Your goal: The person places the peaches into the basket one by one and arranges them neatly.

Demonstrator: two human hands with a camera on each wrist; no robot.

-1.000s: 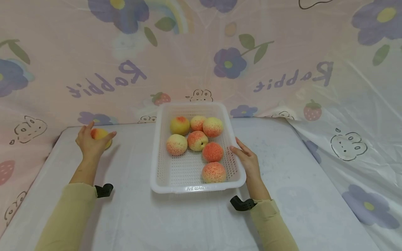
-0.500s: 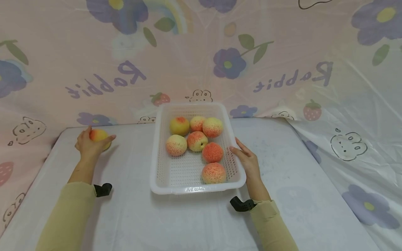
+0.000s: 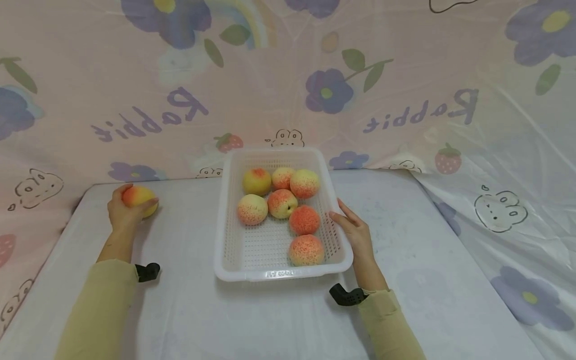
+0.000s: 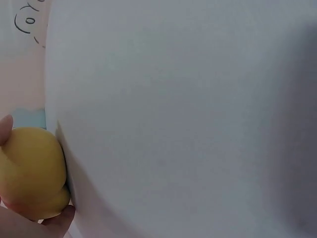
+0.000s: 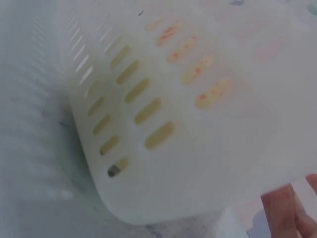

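At the table's far left corner, my left hand [image 3: 122,210] holds a yellow peach [image 3: 140,200] with a red blush. The left wrist view shows its fingers on both sides of the peach [image 4: 37,171], close over the white tabletop. My right hand [image 3: 357,232] holds the right rim of a white plastic basket [image 3: 283,274], its thumb at the rim and the other fingers along the outside. Several peaches lie in the basket, including a yellow one [image 3: 257,181], a redder one [image 3: 304,220] and a speckled one [image 3: 306,250]. The right wrist view shows the slotted basket wall [image 5: 233,148] close up.
White cloth covers the table [image 3: 180,310]. A printed curtain [image 3: 270,90] with flowers and rabbits hangs behind and at both sides. Black wrist mounts [image 3: 148,272] stick out from both sleeves.
My left fingers have closed in around the peach, which has shifted slightly left. The basket and my right hand have hardly moved.
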